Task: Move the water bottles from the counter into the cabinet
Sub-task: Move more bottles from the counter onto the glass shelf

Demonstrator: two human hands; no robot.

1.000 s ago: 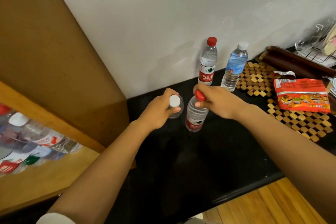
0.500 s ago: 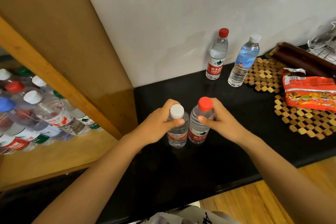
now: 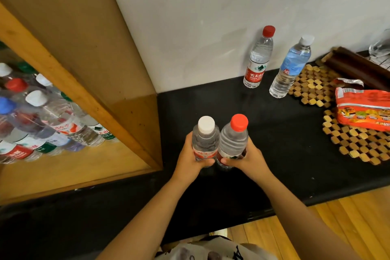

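Both forearms are bare from the lower edge of the picture to the wrists; no sleeve, watch, ring or band shows on either. The left hand (image 3: 191,157) and the right hand (image 3: 247,158) are bare as well, without gloves. At the bottom middle, between the arms, a light grey-white garment (image 3: 213,249) with dark printed marks covers the torso. Just above it a pale shoe tip (image 3: 219,232) shows, blurred.

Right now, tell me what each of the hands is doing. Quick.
Left hand: closed around the white-capped bottle, gripping its lower body.
Right hand: closed around the red-capped bottle, gripping its lower body.
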